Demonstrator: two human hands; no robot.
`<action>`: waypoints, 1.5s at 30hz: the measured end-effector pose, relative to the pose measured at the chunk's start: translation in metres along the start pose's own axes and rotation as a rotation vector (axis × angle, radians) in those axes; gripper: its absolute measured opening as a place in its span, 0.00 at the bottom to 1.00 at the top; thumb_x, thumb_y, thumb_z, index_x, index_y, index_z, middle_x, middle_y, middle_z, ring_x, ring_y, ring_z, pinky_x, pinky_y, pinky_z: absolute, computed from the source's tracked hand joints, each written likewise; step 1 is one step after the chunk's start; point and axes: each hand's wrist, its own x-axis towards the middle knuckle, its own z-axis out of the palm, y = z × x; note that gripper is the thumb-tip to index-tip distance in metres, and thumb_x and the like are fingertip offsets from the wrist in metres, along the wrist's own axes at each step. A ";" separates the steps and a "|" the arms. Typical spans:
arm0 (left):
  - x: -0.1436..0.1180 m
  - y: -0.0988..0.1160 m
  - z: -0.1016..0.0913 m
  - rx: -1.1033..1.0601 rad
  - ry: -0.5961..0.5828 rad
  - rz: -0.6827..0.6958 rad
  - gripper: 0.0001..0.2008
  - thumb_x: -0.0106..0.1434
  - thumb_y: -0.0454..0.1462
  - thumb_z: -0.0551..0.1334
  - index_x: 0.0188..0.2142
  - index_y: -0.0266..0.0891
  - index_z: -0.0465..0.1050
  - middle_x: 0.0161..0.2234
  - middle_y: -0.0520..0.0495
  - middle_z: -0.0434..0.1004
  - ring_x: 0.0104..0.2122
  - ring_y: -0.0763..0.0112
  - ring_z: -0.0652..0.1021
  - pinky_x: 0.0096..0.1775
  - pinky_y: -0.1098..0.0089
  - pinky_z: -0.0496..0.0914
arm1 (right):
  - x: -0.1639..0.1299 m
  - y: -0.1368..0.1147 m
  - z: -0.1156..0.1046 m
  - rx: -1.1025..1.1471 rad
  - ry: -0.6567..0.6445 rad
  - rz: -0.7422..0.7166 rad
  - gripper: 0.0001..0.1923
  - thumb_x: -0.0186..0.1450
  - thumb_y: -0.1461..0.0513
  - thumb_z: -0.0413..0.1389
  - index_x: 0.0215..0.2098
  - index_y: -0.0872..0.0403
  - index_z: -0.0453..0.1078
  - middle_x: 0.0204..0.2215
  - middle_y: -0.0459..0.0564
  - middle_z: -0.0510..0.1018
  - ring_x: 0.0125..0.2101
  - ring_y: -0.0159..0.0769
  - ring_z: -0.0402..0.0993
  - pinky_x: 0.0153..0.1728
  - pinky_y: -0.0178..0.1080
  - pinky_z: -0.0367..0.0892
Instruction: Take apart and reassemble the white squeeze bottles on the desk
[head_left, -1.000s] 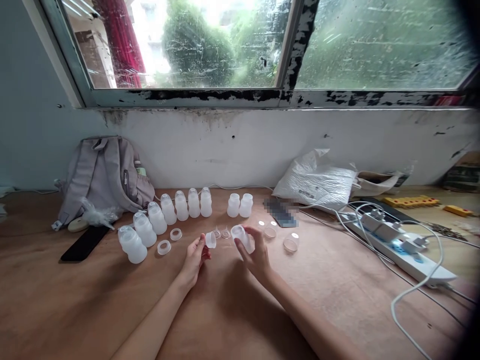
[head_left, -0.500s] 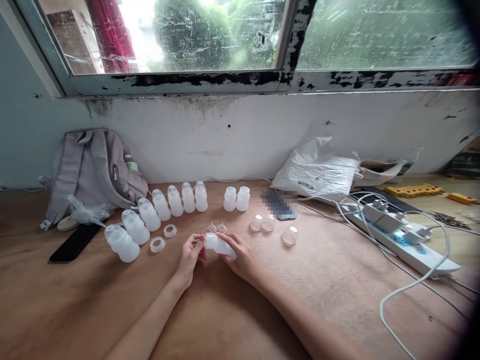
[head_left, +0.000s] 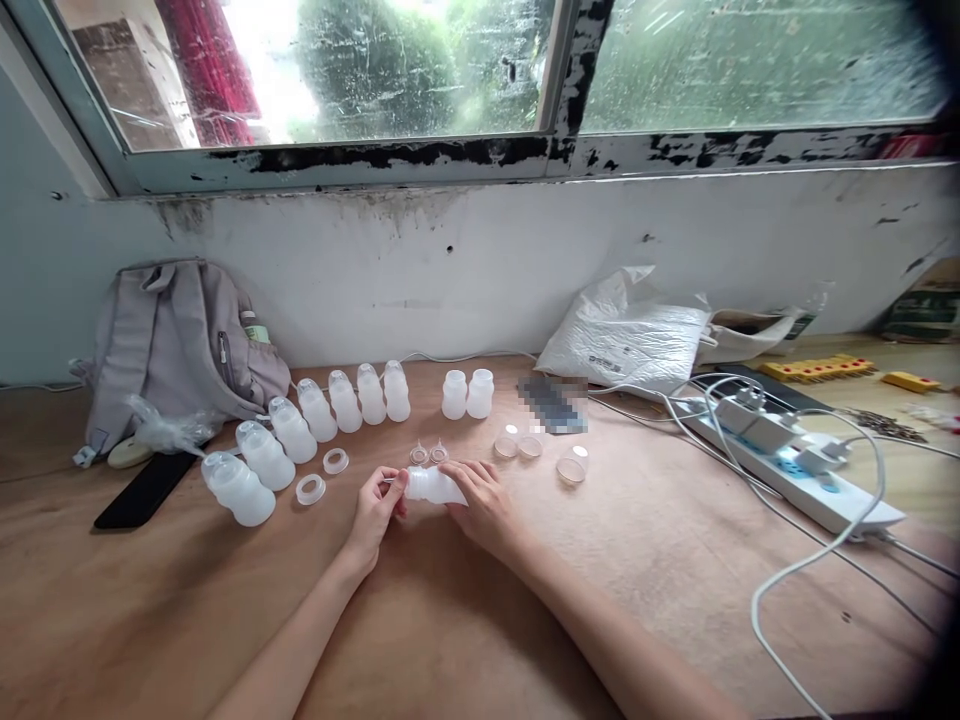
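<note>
My right hand [head_left: 484,502] is wrapped round the body of a frosted baby bottle [head_left: 433,485], which lies on its side above the table with its mouth to the left. At that mouth the fingers of my left hand [head_left: 379,505] are pinched together; a small clear part shows between them, mostly hidden. Just behind the bottle lie two clear bottle nipples [head_left: 438,453]. Left of my hands are two white screw rings [head_left: 310,489]. Several capped bottles [head_left: 238,490] stand in a curved row, and two uncapped bottles [head_left: 480,393] stand at the back. Three clear caps [head_left: 572,466] rest to the right.
A grey backpack [head_left: 176,340] leans on the wall, with a black phone [head_left: 142,492] before it. A silver-white plastic bag [head_left: 630,335] and a blurred phone [head_left: 553,403] lie at the back. The power strip [head_left: 787,465] and its loose cables occupy the right side.
The view has shifted slightly. The bottle has turned a little, lying flatter, and my right fingers have shifted on its body. My left hand stays at its mouth.
</note>
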 end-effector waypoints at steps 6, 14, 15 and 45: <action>0.001 0.001 -0.001 -0.036 0.005 -0.011 0.15 0.51 0.47 0.61 0.26 0.37 0.64 0.17 0.56 0.61 0.18 0.79 0.65 0.23 0.78 0.61 | -0.001 -0.002 0.002 0.060 0.030 0.029 0.26 0.53 0.69 0.55 0.49 0.53 0.57 0.44 0.52 0.70 0.43 0.42 0.65 0.43 0.44 0.59; 0.001 0.003 -0.002 -0.064 0.004 -0.020 0.15 0.50 0.47 0.62 0.26 0.36 0.66 0.18 0.55 0.63 0.18 0.79 0.65 0.23 0.77 0.61 | -0.001 0.000 -0.001 0.082 0.014 0.009 0.26 0.56 0.68 0.53 0.52 0.52 0.57 0.46 0.52 0.68 0.43 0.40 0.63 0.44 0.43 0.62; 0.001 0.003 -0.002 -0.057 0.006 -0.023 0.15 0.49 0.47 0.62 0.26 0.36 0.67 0.18 0.56 0.63 0.18 0.79 0.65 0.23 0.77 0.61 | -0.001 0.000 -0.001 0.076 0.009 0.005 0.26 0.56 0.68 0.53 0.53 0.51 0.57 0.45 0.52 0.68 0.43 0.41 0.62 0.44 0.44 0.62; 0.004 0.002 -0.006 -0.080 0.025 0.016 0.17 0.48 0.37 0.64 0.39 0.38 0.67 0.33 0.47 0.74 0.37 0.69 0.73 0.39 0.71 0.64 | -0.003 0.002 0.005 0.046 0.010 0.089 0.28 0.52 0.69 0.55 0.51 0.50 0.58 0.44 0.51 0.69 0.43 0.42 0.64 0.43 0.45 0.63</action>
